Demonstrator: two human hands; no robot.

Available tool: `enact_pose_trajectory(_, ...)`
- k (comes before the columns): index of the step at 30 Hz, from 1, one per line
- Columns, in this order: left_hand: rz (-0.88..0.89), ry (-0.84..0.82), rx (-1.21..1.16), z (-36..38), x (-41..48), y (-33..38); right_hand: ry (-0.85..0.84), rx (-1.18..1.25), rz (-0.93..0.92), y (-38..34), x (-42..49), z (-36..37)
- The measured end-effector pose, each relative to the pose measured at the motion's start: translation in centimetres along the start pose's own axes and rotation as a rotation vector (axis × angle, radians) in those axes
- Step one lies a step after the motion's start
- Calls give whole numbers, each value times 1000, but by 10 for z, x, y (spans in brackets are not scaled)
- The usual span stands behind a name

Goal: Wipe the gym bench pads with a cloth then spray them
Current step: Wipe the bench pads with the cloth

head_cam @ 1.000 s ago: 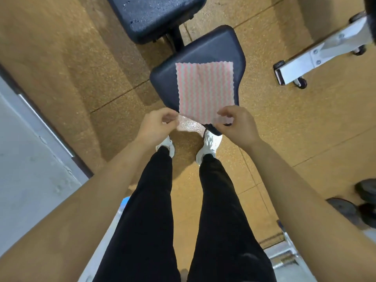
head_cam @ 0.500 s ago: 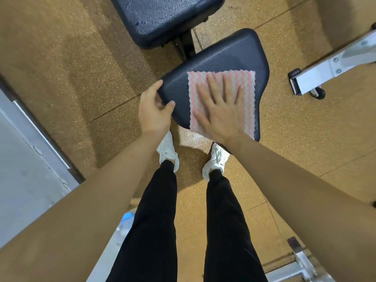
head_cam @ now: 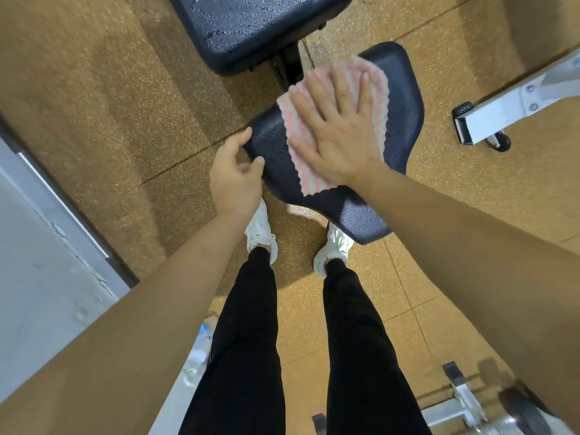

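Note:
A dark blue seat pad [head_cam: 401, 114] of the gym bench lies in front of me, with the larger back pad [head_cam: 251, 26] beyond it, its surface speckled with droplets. A pink and white striped cloth [head_cam: 375, 89] is spread on the seat pad. My right hand [head_cam: 335, 130] presses flat on the cloth with fingers straight and spread. My left hand [head_cam: 235, 174] grips the left corner of the seat pad, thumb on top and fingers curled round the edge. No spray bottle is clearly seen.
A white metal frame with a small wheel [head_cam: 489, 120] stands at the right. More metal frame parts [head_cam: 464, 403] lie at the lower right. A grey wall and ledge [head_cam: 47, 246] run along the left. My legs and white shoes [head_cam: 260, 233] stand below the pad.
My right hand has slid the cloth up and left toward the far end of the seat pad, and the cloth has bunched a little. My left hand still grips the pad's corner.

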State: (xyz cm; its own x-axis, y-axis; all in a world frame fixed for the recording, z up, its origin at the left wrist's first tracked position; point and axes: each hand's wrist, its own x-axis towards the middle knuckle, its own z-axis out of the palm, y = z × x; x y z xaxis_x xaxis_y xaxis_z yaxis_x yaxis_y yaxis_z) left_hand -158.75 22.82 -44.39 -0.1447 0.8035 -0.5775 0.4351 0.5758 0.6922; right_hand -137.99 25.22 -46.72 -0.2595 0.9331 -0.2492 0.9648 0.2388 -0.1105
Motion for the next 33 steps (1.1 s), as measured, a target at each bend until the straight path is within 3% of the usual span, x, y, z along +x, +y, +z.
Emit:
enact_pose_trajectory(5, -27, 9, 67, -1, -4, 7, -36, 51, 259, 53, -12, -10)
enact_pose_trajectory(10, -45, 18, 86, -1, -2, 11, -97, 32, 388, 49, -41, -6)
enact_pose_trajectory(17, -22, -49, 68, -10, -1, 10, -211, 65, 333, -12, -111, 17)
enact_pose_trajectory(22, -9, -70, 67, -12, 1, 10, -177, 193, 260, -51, -144, 25)
enact_pose_trajectory(28, 32, -82, 58, -14, 1, 6, -159, 109, 134, -19, -101, 20)
enact_pose_trajectory(33, 21, -96, 44, -14, 1, 3, -110, 74, 180, 18, -30, -2)
